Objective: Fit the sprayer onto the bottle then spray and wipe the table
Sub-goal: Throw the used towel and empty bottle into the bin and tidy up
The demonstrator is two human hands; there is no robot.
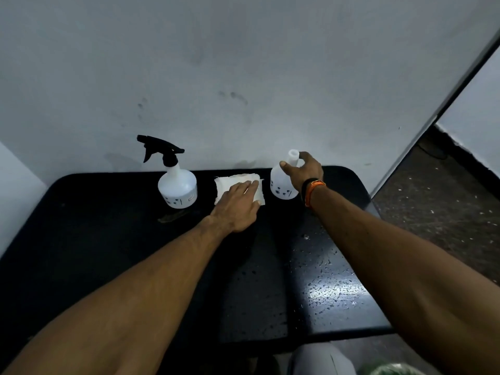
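Your right hand (305, 169) has its thumb and fingers curled round the neck of the open bottle (282, 182), just under the bare spout; no sprayer sits on this one. Your left hand (238, 205) lies flat with straight fingers pressing on the folded white cloth (238, 189), which rests on the table between the two bottles.

The black sprayer (162, 150) is already screwed onto the other bottle (178, 189), which stands upright to the left of the cloth, near the back edge. Droplets speckle the table (81, 253) on your right side, near the front, so some spraying looks done. By my reading you are either starting the wipe or about to move the sprayer over to the bottle you hold; the frame does not settle which.

If you wipe next, draw the cloth towards you and to the right, where the wet patch lies. If you fit the sprayer, you need the left hand free to unscrew it, with the right steadying the open bottle upright so nothing spills.

For room: both bottles stand close to the wall (243, 77), so there is little space behind them. The rounded right corner of the table is just beyond the open bottle, with floor (433, 207) below. The middle and left of the table give the widest sweep.
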